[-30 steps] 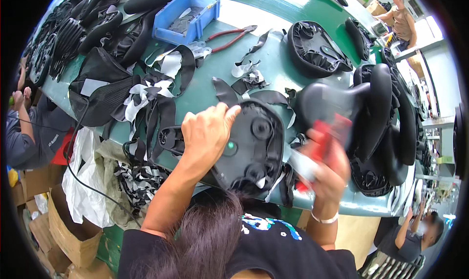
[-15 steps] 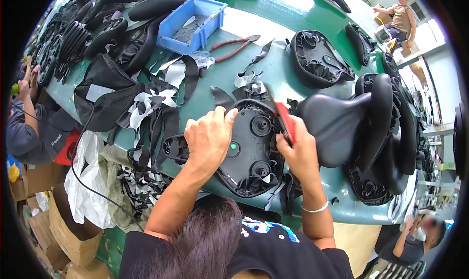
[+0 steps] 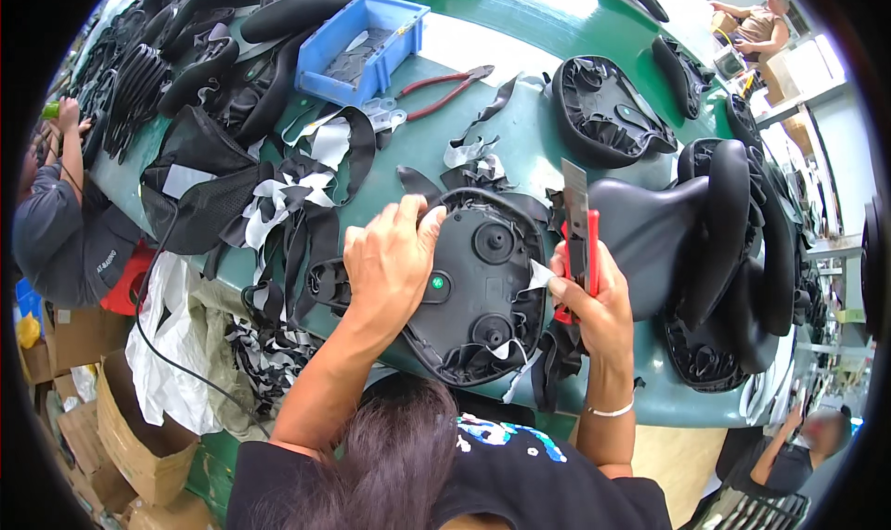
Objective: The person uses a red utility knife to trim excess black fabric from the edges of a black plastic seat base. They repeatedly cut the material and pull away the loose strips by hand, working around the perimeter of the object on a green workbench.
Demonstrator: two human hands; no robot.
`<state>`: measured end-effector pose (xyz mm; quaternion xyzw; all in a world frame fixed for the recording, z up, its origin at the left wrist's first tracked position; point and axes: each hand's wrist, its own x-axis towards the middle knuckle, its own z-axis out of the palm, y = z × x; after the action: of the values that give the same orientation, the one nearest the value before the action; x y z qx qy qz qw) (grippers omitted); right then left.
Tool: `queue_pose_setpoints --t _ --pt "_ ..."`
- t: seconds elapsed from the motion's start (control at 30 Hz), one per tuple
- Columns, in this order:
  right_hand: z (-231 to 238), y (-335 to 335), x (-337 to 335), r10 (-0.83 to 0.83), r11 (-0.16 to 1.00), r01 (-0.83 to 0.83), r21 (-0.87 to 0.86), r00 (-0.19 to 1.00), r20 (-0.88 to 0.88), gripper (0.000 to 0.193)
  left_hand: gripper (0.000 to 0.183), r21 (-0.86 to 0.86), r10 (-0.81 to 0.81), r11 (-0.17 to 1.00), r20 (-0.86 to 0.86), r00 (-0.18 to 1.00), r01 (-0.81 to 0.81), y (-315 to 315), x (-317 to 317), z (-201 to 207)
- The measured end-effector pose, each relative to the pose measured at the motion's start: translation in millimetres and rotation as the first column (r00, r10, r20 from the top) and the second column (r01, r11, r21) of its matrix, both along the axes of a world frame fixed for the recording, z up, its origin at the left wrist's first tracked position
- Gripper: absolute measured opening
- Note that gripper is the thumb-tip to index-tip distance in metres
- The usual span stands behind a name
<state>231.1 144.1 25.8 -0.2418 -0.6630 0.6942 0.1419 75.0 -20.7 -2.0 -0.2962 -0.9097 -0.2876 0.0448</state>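
A black bicycle saddle (image 3: 469, 293) lies upside down on the green table in front of me, its nose pointing left and its plastic underside showing. My left hand (image 3: 390, 261) grips the saddle's left part, thumb pointing up along the base. To the right of the saddle, my right hand (image 3: 599, 303) is closed round a red utility knife (image 3: 592, 252), its wide blade pointing up. A small whitish flap of cover material (image 3: 538, 275) stretches from the saddle's right edge towards my right thumb; whether the thumb pinches it I cannot tell. Dark cut strips (image 3: 557, 363) hang below the right hand.
Behind the saddle are red-handled pliers (image 3: 445, 94) and a blue bin (image 3: 362, 52). Cover scraps (image 3: 297, 196) lie left. Finished saddles (image 3: 640, 224) crowd the right; another upturned saddle (image 3: 608, 112) is farther back. Two people sit or stand at the sides, another at back right.
My right hand has drawn the knife away from the saddle's upper right edge, to the right, and turned its blade upright. The whitish flap now shows at the edge. My left hand stays on the saddle.
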Motion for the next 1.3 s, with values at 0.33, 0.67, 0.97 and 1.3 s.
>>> queue_pose_setpoints --t 0.33,0.67,0.97,1.3 --pt "15 -10 9 -0.166 0.899 0.119 0.421 0.983 0.077 0.048 0.013 0.128 -0.657 0.727 -0.157 0.738 0.674 45 -4 0" --pt "24 -25 57 -0.054 0.497 -0.332 0.802 0.910 0.410 0.052 0.014 0.302 -0.511 0.790 -0.155 0.845 0.533 47 -8 6" --pt "60 53 -2 0.147 0.137 -0.542 0.829 0.839 0.524 0.043 0.020 0.668 -0.500 0.732 0.659 0.562 -0.133 -9 -30 15" --pt "69 39 -4 0.238 0.034 -0.684 0.728 0.713 0.659 0.049 0.032 0.921 -0.784 0.207 0.358 0.507 -0.331 -39 -47 54"
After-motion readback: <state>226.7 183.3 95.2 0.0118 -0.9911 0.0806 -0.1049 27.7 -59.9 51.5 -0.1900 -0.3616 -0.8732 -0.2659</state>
